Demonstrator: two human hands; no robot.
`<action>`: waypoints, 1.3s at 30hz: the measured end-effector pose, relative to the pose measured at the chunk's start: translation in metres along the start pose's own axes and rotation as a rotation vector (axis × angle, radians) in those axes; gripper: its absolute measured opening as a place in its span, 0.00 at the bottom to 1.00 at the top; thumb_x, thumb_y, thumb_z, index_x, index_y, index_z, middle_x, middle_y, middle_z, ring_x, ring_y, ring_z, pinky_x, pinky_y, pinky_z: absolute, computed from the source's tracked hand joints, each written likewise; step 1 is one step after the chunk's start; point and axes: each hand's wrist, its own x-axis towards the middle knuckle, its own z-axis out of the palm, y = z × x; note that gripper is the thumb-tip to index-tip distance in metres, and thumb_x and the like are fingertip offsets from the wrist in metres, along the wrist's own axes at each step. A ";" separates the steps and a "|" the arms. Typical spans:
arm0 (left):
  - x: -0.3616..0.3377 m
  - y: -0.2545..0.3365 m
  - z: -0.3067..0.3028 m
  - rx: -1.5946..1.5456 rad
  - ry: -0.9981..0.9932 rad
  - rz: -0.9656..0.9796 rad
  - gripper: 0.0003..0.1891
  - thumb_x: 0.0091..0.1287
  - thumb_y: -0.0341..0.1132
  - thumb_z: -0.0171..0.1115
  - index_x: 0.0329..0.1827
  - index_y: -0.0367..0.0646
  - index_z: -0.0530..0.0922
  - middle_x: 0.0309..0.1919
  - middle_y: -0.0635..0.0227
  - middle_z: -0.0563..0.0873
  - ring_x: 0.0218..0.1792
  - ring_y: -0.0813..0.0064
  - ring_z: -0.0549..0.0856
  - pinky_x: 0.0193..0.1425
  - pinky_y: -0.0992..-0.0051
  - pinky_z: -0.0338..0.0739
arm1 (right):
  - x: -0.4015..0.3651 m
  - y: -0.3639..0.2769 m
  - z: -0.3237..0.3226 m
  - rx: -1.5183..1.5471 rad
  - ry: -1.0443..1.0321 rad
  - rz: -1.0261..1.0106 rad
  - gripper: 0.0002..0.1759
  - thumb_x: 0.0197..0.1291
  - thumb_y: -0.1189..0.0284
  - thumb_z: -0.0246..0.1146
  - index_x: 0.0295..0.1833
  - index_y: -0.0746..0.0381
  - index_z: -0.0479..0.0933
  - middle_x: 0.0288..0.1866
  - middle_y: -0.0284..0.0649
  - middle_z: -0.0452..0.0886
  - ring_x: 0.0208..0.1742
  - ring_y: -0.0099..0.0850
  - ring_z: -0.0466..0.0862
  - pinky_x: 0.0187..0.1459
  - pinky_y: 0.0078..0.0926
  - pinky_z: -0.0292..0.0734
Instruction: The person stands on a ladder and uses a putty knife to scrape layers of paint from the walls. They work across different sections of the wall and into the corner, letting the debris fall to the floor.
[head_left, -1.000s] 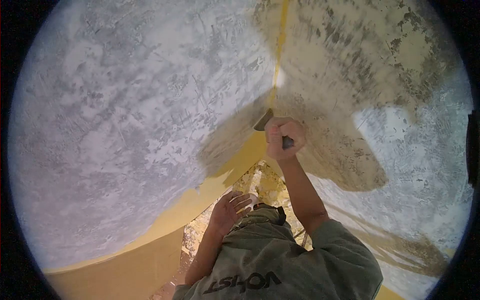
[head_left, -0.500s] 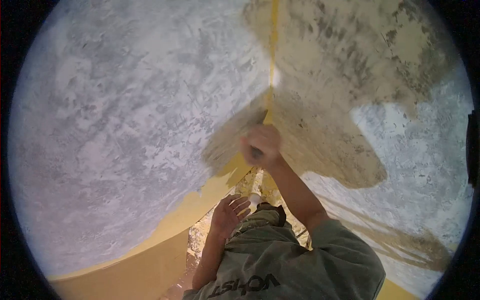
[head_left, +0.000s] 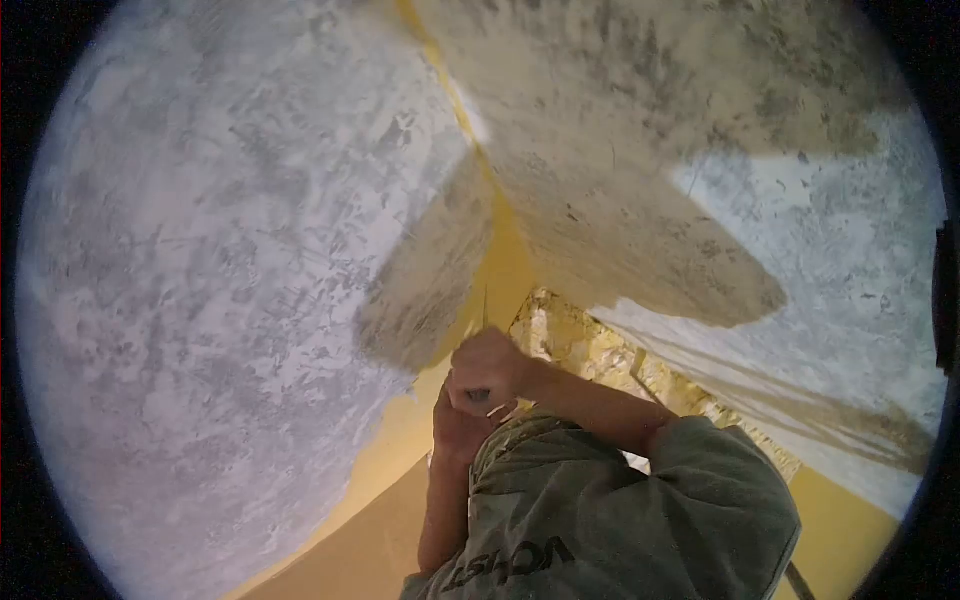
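Observation:
My right hand point(head_left: 490, 362) is closed in a fist around the handle of a putty knife point(head_left: 479, 396), whose dark butt end shows below the fingers. Its blade is seen nearly edge-on, a thin line pointing up toward the corner. Just under that fist is my left hand point(head_left: 458, 428), palm up and partly covered by it. The left fingertips that show are stretched out; whether they touch the putty knife is hidden. Ahead, a yellow corner strip point(head_left: 508, 245) runs up between two plastered walls.
The left wall point(head_left: 230, 260) has patchy white-grey plaster with a yellow lower band. The right wall point(head_left: 840, 240) carries similar plaster, partly in shadow. Yellow and white splatters cover the floor point(head_left: 575, 340) at the corner. A thin stick point(head_left: 640, 366) stands beside my right arm.
My right hand has come down from the corner toward my body with the putty knife, now over my left hand. The view has tilted, and the corner line leans left.

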 end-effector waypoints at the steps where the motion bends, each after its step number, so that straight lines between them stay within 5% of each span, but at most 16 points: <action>1: 0.001 0.005 0.012 -0.060 0.013 -0.029 0.25 0.68 0.54 0.42 0.49 0.40 0.73 0.44 0.58 0.79 0.45 0.63 0.80 0.50 0.64 0.75 | -0.018 -0.009 0.011 0.082 -0.090 0.095 0.07 0.40 0.70 0.65 0.22 0.57 0.73 0.18 0.34 0.73 0.19 0.32 0.74 0.22 0.30 0.69; 4: 0.029 0.021 0.004 0.126 -0.039 -0.315 0.25 0.66 0.55 0.47 0.44 0.38 0.74 0.34 0.61 0.81 0.33 0.67 0.81 0.42 0.68 0.78 | -0.044 -0.037 0.030 0.145 -0.141 0.136 0.08 0.40 0.72 0.65 0.21 0.59 0.71 0.19 0.34 0.71 0.24 0.33 0.74 0.29 0.32 0.69; 7: 0.042 0.019 0.009 0.211 0.088 -0.271 0.23 0.64 0.55 0.52 0.36 0.38 0.73 0.24 0.67 0.77 0.23 0.72 0.77 0.31 0.74 0.76 | -0.055 -0.049 0.025 0.104 -0.038 0.130 0.08 0.42 0.74 0.64 0.22 0.60 0.70 0.23 0.37 0.69 0.32 0.36 0.74 0.36 0.34 0.68; 9: 0.058 0.021 -0.001 0.097 -0.029 -0.306 0.22 0.63 0.54 0.56 0.29 0.42 0.70 0.19 0.72 0.70 0.20 0.77 0.71 0.23 0.78 0.70 | -0.057 -0.059 0.023 0.072 0.055 0.181 0.07 0.44 0.74 0.64 0.25 0.61 0.71 0.27 0.40 0.69 0.37 0.39 0.74 0.41 0.36 0.68; 11: 0.067 0.020 0.005 0.138 0.069 -0.181 0.22 0.63 0.56 0.53 0.27 0.45 0.69 0.17 0.74 0.67 0.18 0.80 0.67 0.20 0.80 0.66 | -0.057 -0.073 0.025 -0.083 0.302 0.574 0.07 0.49 0.73 0.63 0.31 0.62 0.72 0.36 0.47 0.66 0.45 0.42 0.71 0.48 0.37 0.67; 12: 0.068 0.015 0.016 0.272 0.137 -0.053 0.21 0.64 0.57 0.51 0.29 0.46 0.68 0.17 0.75 0.67 0.18 0.81 0.67 0.20 0.80 0.66 | -0.060 -0.080 0.029 -0.045 0.311 0.878 0.12 0.53 0.73 0.60 0.43 0.63 0.70 0.42 0.47 0.63 0.51 0.40 0.68 0.53 0.37 0.65; 15: 0.080 0.014 0.015 0.442 0.051 -0.038 0.22 0.65 0.57 0.50 0.31 0.45 0.68 0.18 0.76 0.66 0.18 0.82 0.66 0.21 0.81 0.65 | -0.049 -0.074 0.048 0.039 0.616 1.136 0.20 0.55 0.71 0.59 0.52 0.64 0.65 0.44 0.47 0.63 0.54 0.39 0.67 0.56 0.39 0.63; 16: 0.076 0.015 0.023 0.481 0.105 -0.068 0.22 0.66 0.56 0.47 0.36 0.44 0.68 0.20 0.75 0.67 0.18 0.82 0.66 0.22 0.82 0.66 | -0.054 -0.065 0.059 -0.108 0.629 1.118 0.26 0.57 0.69 0.59 0.60 0.62 0.60 0.46 0.48 0.63 0.44 0.36 0.74 0.42 0.35 0.73; 20: 0.079 0.018 0.024 0.387 0.008 0.004 0.19 0.69 0.52 0.44 0.41 0.42 0.67 0.23 0.73 0.71 0.18 0.83 0.68 0.19 0.81 0.67 | -0.045 -0.064 0.054 0.314 0.702 1.487 0.29 0.59 0.62 0.56 0.65 0.58 0.58 0.47 0.55 0.71 0.51 0.46 0.72 0.50 0.36 0.71; 24: 0.082 0.017 0.031 0.483 0.005 0.104 0.19 0.69 0.51 0.45 0.41 0.41 0.66 0.24 0.73 0.71 0.19 0.84 0.69 0.18 0.83 0.67 | -0.038 -0.068 0.042 0.464 0.724 1.546 0.28 0.60 0.62 0.55 0.65 0.57 0.59 0.46 0.55 0.75 0.50 0.45 0.75 0.51 0.36 0.71; 27: 0.098 0.022 0.033 0.457 0.024 0.108 0.18 0.70 0.50 0.44 0.37 0.41 0.67 0.22 0.73 0.71 0.18 0.84 0.69 0.18 0.85 0.67 | -0.040 -0.057 0.045 0.197 0.688 1.367 0.27 0.61 0.61 0.53 0.64 0.58 0.61 0.47 0.52 0.77 0.49 0.44 0.78 0.52 0.36 0.71; 29: 0.106 0.028 0.034 0.305 -0.105 -0.028 0.18 0.71 0.48 0.43 0.31 0.43 0.68 0.20 0.74 0.70 0.17 0.85 0.69 0.18 0.86 0.66 | -0.039 -0.051 0.046 0.214 0.804 1.230 0.25 0.62 0.61 0.52 0.63 0.58 0.63 0.51 0.48 0.76 0.51 0.44 0.77 0.53 0.36 0.70; 33: 0.126 0.030 0.024 0.147 -0.170 -0.083 0.18 0.71 0.47 0.43 0.27 0.46 0.68 0.18 0.75 0.69 0.16 0.86 0.68 0.19 0.86 0.66 | -0.035 -0.046 0.037 0.065 0.712 1.246 0.25 0.63 0.60 0.51 0.64 0.57 0.63 0.53 0.49 0.75 0.53 0.44 0.77 0.54 0.36 0.70; 35: 0.149 0.029 0.021 0.472 -0.199 0.121 0.17 0.71 0.46 0.44 0.25 0.48 0.68 0.17 0.76 0.68 0.16 0.86 0.68 0.18 0.85 0.65 | -0.032 -0.031 0.033 0.137 0.755 1.304 0.25 0.64 0.58 0.50 0.63 0.57 0.65 0.54 0.48 0.75 0.55 0.43 0.75 0.55 0.35 0.69; 39: 0.127 0.016 0.058 0.266 -0.193 0.071 0.17 0.71 0.45 0.45 0.25 0.48 0.69 0.15 0.77 0.67 0.15 0.86 0.68 0.18 0.84 0.63 | -0.036 -0.028 0.019 0.120 0.761 1.144 0.25 0.64 0.57 0.49 0.61 0.58 0.67 0.54 0.48 0.75 0.56 0.43 0.75 0.55 0.34 0.69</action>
